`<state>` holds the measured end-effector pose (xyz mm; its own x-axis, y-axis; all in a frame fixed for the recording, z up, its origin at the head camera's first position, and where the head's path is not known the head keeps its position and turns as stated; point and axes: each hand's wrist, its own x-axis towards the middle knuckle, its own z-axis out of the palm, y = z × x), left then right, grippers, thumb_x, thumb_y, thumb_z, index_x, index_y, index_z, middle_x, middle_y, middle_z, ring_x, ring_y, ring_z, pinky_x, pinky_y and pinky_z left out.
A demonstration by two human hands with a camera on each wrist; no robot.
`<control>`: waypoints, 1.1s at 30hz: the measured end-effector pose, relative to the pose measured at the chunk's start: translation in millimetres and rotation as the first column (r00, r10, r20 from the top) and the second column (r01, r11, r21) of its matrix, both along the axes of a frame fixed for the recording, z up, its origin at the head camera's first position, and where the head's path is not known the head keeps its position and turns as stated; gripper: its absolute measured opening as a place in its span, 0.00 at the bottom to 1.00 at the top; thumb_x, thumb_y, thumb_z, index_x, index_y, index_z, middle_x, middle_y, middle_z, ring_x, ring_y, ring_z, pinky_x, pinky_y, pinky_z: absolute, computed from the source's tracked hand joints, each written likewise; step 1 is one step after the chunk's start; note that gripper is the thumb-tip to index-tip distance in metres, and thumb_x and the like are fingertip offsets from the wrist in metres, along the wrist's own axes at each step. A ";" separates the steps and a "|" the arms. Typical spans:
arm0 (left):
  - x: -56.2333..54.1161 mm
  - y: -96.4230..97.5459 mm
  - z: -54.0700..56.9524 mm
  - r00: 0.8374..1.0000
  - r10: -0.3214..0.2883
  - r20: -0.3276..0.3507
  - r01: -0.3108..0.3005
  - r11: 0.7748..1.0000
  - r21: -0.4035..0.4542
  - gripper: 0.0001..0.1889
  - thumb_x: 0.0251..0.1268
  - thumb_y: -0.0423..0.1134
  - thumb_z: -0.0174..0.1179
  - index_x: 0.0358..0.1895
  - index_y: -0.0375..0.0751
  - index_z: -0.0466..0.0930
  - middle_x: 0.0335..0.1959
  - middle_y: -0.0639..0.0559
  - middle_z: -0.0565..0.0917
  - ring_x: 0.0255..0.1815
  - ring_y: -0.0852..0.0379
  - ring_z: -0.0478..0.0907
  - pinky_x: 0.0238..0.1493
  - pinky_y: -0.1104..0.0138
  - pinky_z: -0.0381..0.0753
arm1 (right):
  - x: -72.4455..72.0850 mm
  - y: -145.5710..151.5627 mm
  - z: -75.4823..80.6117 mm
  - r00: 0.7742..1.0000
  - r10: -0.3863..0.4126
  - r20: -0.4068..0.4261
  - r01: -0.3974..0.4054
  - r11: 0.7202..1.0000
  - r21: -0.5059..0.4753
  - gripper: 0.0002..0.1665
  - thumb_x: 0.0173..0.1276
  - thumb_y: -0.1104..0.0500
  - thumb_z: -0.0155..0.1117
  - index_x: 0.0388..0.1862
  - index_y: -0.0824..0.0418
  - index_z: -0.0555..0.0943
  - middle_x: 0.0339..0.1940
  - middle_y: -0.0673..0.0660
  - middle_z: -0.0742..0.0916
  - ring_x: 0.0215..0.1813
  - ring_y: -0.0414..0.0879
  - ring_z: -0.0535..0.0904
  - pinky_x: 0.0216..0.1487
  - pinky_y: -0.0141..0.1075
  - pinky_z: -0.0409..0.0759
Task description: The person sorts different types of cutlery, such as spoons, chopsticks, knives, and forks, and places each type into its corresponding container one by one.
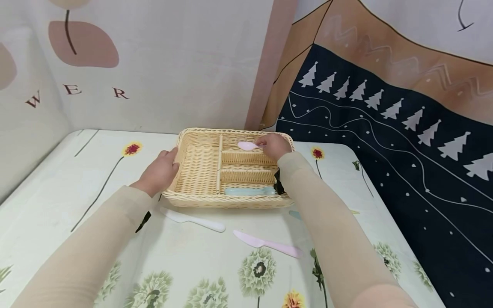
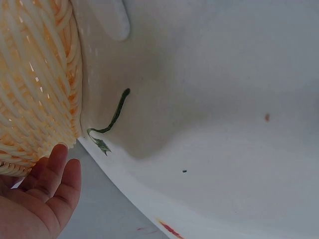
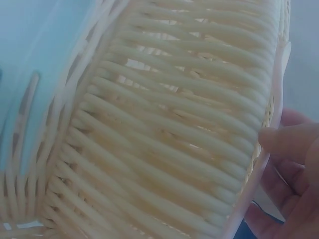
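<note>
A rectangular wicker basket (image 1: 198,197), split by dividers into a wide left compartment and three narrow right ones, sits on the table. My left hand (image 1: 159,171) holds its left side, and the left wrist view shows those fingers (image 2: 57,169) against the woven outer wall. My right hand (image 1: 274,146) pinches a pink spoon (image 1: 248,146) by its handle, over the far right compartment. Its bowl points left. In the right wrist view the pink handle (image 3: 259,172) runs between thumb and fingers. A light blue piece of cutlery (image 1: 246,191) with tine-like slots lies in the nearest right compartment.
In front of the basket lie a white knife (image 1: 194,220) and a pink knife (image 1: 267,244). A light blue tip (image 1: 295,214) shows from under my right sleeve, with a yellowish tip (image 1: 354,212) beyond it. Cloth walls (image 1: 173,64) stand behind the flowered table.
</note>
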<state>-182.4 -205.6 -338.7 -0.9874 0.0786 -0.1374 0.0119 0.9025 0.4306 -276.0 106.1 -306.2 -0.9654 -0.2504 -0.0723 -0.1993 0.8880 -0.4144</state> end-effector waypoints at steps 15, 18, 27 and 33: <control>-0.6 0.8 -1.7 1.000 0.003 0.005 -0.003 1.000 0.002 0.30 0.78 0.38 0.34 0.76 0.29 0.37 0.68 0.26 0.55 0.67 0.31 0.61 0.67 0.42 0.62 | 0.4 2.8 -2.5 1.000 0.005 0.004 -0.005 1.000 -0.014 0.26 0.67 0.71 0.54 0.60 0.55 0.80 0.61 0.57 0.81 0.64 0.50 0.74 0.65 0.44 0.72; -0.5 0.6 -1.1 1.000 0.005 0.009 -0.005 1.000 0.005 0.30 0.78 0.38 0.34 0.76 0.30 0.37 0.68 0.26 0.55 0.67 0.32 0.61 0.67 0.42 0.62 | -1.1 3.2 -2.8 1.000 0.009 0.007 -0.009 1.000 -0.029 0.25 0.68 0.71 0.53 0.61 0.55 0.80 0.62 0.56 0.80 0.66 0.50 0.72 0.66 0.44 0.71; -0.7 0.4 -0.2 1.000 0.004 0.013 -0.004 1.000 0.014 0.31 0.78 0.38 0.35 0.76 0.29 0.37 0.68 0.26 0.55 0.68 0.31 0.60 0.67 0.42 0.61 | 1.1 6.6 0.2 0.999 0.000 0.037 0.004 0.993 -0.118 0.23 0.71 0.66 0.57 0.62 0.53 0.79 0.65 0.55 0.78 0.66 0.50 0.70 0.65 0.45 0.72; -0.2 0.6 0.0 1.000 -0.002 0.013 0.002 1.000 0.013 0.31 0.79 0.38 0.34 0.76 0.29 0.36 0.69 0.25 0.54 0.68 0.31 0.59 0.68 0.42 0.60 | 9.4 13.4 9.3 0.999 0.038 0.029 -0.034 0.990 -0.139 0.23 0.70 0.66 0.58 0.63 0.56 0.78 0.66 0.57 0.77 0.68 0.53 0.69 0.67 0.47 0.70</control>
<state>-182.6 -205.1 -338.7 -0.9854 0.0821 -0.1492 0.0078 0.8970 0.4420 -266.6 119.5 -296.9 -0.9534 -0.2947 -0.0647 -0.2150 0.8140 -0.5396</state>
